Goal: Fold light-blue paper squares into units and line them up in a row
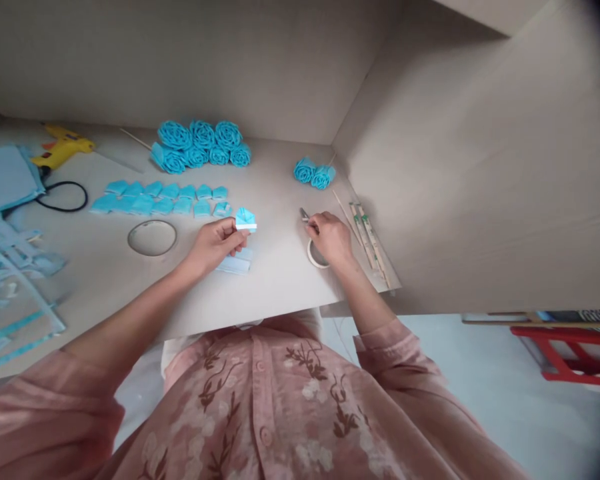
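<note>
My left hand [219, 241] pinches a folded blue paper piece [245, 217] with a white strip across its lower edge. Under that hand lie flat pale blue paper strips [236, 263]. The fingers of my right hand [331, 237] are closed on a small dark metal tool [305, 215]; its tip points up and left, and the rest is hidden by the fingers. Just below this hand a roll of white tape [312, 256] lies on the table, partly covered. Left of centre, two rows of folded blue paper pieces [163, 199] are laid out.
Blue paper roses [200, 143] lie at the back, with two more roses [314, 173] farther right. A yellow glue gun [63, 148], blue paper sheets [10, 179] and paper scraps [17, 273] occupy the left. A ring [153, 238] lies left of centre; wooden sticks [369, 235] line the right edge.
</note>
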Demonstrator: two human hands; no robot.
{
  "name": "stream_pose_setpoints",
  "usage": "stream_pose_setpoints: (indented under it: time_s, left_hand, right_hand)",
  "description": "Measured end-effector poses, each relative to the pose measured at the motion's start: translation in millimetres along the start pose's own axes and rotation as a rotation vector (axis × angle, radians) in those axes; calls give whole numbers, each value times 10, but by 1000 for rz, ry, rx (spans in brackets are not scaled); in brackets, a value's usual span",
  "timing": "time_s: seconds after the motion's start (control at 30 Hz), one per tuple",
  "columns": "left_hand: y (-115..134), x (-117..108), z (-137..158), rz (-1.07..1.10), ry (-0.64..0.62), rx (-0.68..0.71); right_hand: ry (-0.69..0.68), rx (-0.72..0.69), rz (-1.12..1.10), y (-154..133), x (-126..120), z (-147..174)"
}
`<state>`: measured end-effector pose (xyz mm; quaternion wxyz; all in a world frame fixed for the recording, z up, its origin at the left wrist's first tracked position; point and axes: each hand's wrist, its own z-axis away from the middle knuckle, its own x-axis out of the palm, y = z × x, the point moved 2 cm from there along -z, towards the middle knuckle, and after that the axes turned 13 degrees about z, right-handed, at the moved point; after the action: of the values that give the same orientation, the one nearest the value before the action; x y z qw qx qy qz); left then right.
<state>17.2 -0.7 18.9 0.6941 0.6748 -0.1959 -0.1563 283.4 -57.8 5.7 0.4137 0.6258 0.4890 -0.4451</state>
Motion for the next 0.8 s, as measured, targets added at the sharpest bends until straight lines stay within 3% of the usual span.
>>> stream_pose_setpoints:
  time_s: [0.27,0.5,0.7,0.8]
  left_hand:
    - [-43,-7,-10,-10,-9,-7]
    - [-52,21,5,9,-48,-32]
    - [-78,37,-25,83,-59,-24]
    - [-85,37,-31,100,-70,-12]
  right_hand:
    - [73,39,-48,78,115,11]
    - [57,106,-152,184,212,11]
    - [266,273,-654,258,177,12]
    - [181,234,-959,34,-33,-8]
